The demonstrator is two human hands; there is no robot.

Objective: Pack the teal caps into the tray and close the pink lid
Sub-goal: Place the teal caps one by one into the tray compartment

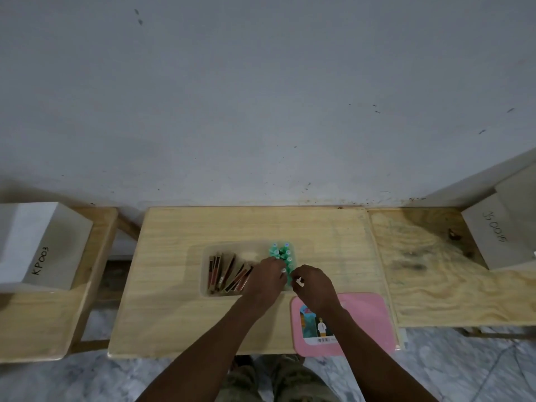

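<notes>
A clear plastic tray (204,274) sits mid-table. Several teal caps (280,251) stand packed in its right end. My left hand (265,278) and my right hand (313,285) meet over the tray's near right corner, fingers curled around small pieces at the teal row; what each pinches is too small to make out. The pink lid (365,317) lies flat on the table at the near right, apart from the tray, with a picture label partly under my right forearm.
Several brown and red flat packets (226,274) lean in the tray's left half. A white box marked KP003 (37,248) stands on the left bench. Another box (499,233) stands on the right table. The wall is just behind.
</notes>
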